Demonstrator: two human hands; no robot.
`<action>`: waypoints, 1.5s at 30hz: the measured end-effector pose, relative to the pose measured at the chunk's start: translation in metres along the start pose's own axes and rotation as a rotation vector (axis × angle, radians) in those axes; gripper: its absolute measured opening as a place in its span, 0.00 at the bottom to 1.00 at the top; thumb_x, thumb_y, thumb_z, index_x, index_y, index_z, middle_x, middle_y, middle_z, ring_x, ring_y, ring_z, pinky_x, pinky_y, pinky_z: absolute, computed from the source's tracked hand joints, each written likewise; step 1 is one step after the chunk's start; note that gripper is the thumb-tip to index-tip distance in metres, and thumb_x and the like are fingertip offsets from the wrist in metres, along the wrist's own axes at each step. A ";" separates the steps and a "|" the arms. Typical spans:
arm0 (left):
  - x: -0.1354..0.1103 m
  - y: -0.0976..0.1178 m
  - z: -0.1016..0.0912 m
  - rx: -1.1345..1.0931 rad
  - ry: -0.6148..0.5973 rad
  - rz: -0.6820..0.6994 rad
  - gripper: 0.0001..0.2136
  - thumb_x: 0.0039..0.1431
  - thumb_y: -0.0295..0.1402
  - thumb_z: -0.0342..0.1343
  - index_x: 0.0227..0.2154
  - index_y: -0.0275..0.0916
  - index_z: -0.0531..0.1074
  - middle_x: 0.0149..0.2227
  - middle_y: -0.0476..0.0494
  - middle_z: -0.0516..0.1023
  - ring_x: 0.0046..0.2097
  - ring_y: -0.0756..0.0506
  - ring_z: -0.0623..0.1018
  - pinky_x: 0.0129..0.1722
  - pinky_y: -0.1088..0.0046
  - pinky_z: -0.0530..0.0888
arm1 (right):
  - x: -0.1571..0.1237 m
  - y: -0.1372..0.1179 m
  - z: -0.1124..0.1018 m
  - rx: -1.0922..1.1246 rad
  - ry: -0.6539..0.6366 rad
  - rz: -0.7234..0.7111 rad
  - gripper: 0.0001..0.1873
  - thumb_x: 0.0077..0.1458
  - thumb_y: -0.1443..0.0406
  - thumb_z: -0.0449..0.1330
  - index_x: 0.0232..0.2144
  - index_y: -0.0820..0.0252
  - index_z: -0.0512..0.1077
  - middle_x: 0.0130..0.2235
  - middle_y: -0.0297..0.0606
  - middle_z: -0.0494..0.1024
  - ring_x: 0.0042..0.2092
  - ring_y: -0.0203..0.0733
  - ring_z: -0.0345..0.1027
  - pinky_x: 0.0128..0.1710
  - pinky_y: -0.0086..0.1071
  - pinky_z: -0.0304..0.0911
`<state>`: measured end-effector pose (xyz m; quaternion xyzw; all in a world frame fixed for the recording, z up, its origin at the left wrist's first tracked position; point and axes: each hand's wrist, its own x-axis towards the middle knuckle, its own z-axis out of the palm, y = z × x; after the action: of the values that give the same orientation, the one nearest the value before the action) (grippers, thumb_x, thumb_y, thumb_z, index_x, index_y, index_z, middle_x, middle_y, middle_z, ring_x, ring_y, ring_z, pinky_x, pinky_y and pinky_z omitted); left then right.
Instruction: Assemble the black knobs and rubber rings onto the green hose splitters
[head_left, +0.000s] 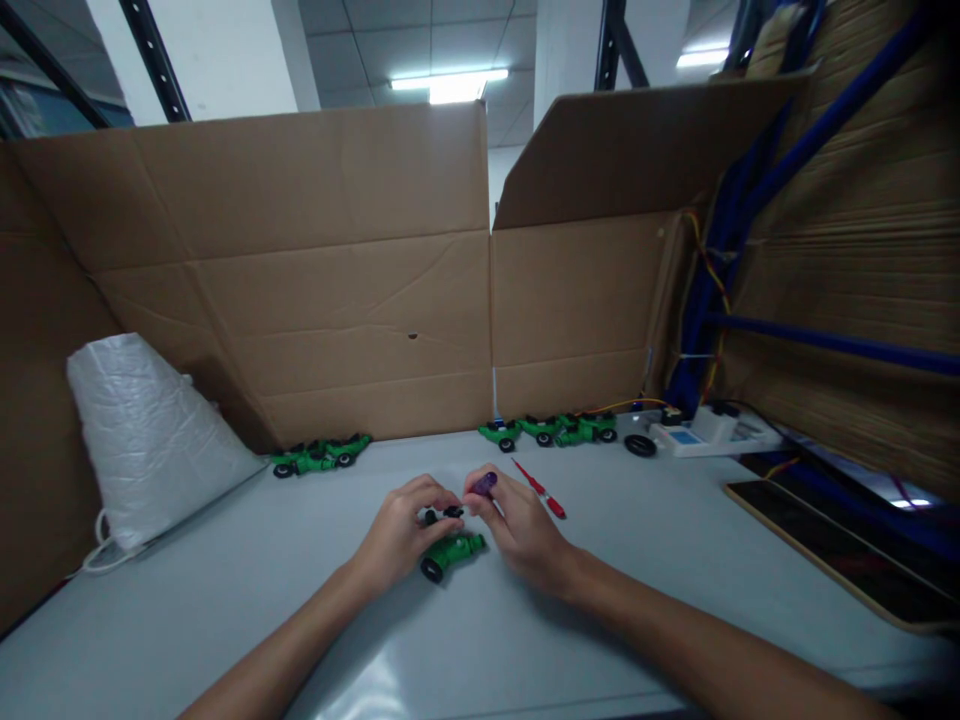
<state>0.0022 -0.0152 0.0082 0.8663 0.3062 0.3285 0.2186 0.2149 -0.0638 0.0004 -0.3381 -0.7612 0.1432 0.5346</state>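
Note:
My left hand [409, 525] is closed in a pinch on a small black part [452, 511], whose exact kind is too small to make out. Right below those fingers is a green toy car piece [454, 552] with a black wheel at its near left end. My right hand [517, 520] grips a purple-handled screwdriver [485, 484], its tip hidden by the fingers and close to the black part. Just beyond the right hand, a red screwdriver [538, 488] lies flat on the white table [360, 640].
Green toy cars stand at the back left [322, 455] and back centre [551, 431]. Right of them are a black ring [640, 445] and a white power strip [720, 432]. A stuffed white bag [154, 440] sits left; cardboard walls [337, 330] and a blue frame [712, 270] enclose the table.

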 end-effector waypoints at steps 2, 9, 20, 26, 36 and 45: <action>0.000 0.000 0.000 -0.023 0.012 -0.002 0.07 0.64 0.37 0.68 0.39 0.40 0.82 0.39 0.44 0.81 0.42 0.44 0.79 0.45 0.70 0.74 | -0.001 -0.001 0.000 -0.014 0.040 -0.015 0.12 0.77 0.57 0.50 0.42 0.52 0.68 0.39 0.39 0.76 0.40 0.46 0.72 0.43 0.37 0.67; -0.002 -0.001 0.002 -0.067 -0.017 -0.011 0.08 0.64 0.38 0.69 0.38 0.38 0.82 0.39 0.44 0.81 0.41 0.45 0.79 0.44 0.71 0.73 | 0.002 -0.006 0.001 -0.014 0.010 0.014 0.10 0.76 0.60 0.50 0.40 0.52 0.67 0.37 0.38 0.76 0.38 0.46 0.72 0.41 0.37 0.66; -0.002 0.000 0.001 -0.062 -0.009 -0.032 0.10 0.64 0.40 0.68 0.38 0.38 0.82 0.39 0.43 0.81 0.42 0.43 0.79 0.44 0.69 0.73 | 0.000 -0.002 0.003 -0.047 0.044 -0.071 0.08 0.77 0.63 0.51 0.42 0.54 0.67 0.38 0.37 0.75 0.38 0.43 0.72 0.40 0.35 0.67; -0.002 -0.004 0.002 -0.055 -0.008 -0.026 0.09 0.64 0.38 0.69 0.38 0.38 0.81 0.38 0.44 0.80 0.41 0.44 0.78 0.43 0.70 0.72 | 0.001 -0.004 0.002 -0.073 0.042 -0.095 0.09 0.77 0.62 0.50 0.42 0.54 0.67 0.38 0.38 0.75 0.38 0.44 0.73 0.40 0.35 0.67; -0.002 -0.001 0.002 -0.057 -0.022 -0.018 0.08 0.64 0.37 0.69 0.37 0.38 0.82 0.39 0.43 0.81 0.42 0.44 0.79 0.44 0.70 0.72 | -0.001 -0.004 0.004 -0.052 0.064 -0.084 0.07 0.76 0.64 0.52 0.42 0.54 0.68 0.37 0.37 0.75 0.37 0.42 0.72 0.41 0.34 0.67; -0.003 -0.002 0.001 -0.046 -0.015 0.006 0.10 0.65 0.40 0.68 0.39 0.38 0.82 0.40 0.43 0.82 0.42 0.44 0.79 0.44 0.69 0.73 | -0.002 -0.003 0.004 -0.058 0.054 -0.065 0.07 0.76 0.63 0.52 0.42 0.54 0.68 0.37 0.37 0.75 0.38 0.43 0.73 0.41 0.34 0.67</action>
<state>0.0006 -0.0164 0.0050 0.8644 0.2945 0.3295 0.2398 0.2109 -0.0667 -0.0011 -0.3325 -0.7608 0.0946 0.5492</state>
